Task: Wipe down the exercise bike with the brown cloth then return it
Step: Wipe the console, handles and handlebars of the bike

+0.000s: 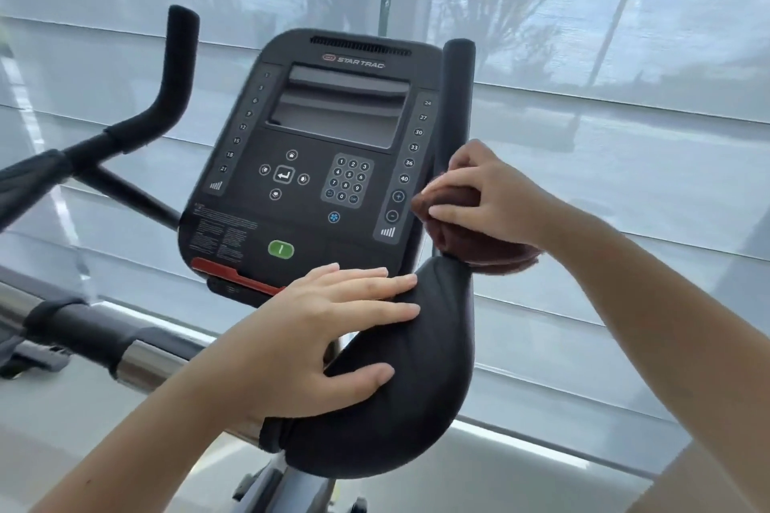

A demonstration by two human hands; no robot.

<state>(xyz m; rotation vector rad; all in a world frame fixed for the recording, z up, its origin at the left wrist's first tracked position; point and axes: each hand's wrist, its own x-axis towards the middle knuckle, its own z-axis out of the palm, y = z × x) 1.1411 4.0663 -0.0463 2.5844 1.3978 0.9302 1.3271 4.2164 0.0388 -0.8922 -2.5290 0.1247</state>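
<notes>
Head view showed the right hand [491, 196] with its fingers curled tight around the bunched brown cloth [450, 229], clamping it onto the base of the right handlebar upright [458, 96]. This was just above the point where that black post met the narrow end of the padded elbow rest [416, 387]. A fold of the cloth hung out below the wrist, touching the top of the pad. The left hand [333, 329] lay flat on the near, wider part of the same pad, fingers straight and together and the thumb spread toward the person. It held nothing and seemed only to steady the exercise bike [291, 479]. The upright's long axis ran almost straight up from the right hand, close beside the right edge of the console [333, 146], so most of its length lay above the cloth. Any further wipe of it would probably be an upward slide along that axis. The right hand was the one already on it, and the left was well below. The left handlebar [175, 67] stood far across the console, nearer the left hand, with no cloth on it. A chrome rail [146, 362] crossed low on the left, and pale window blinds [625, 137] filled the background. Where the cloth was to be returned could not be told.
</notes>
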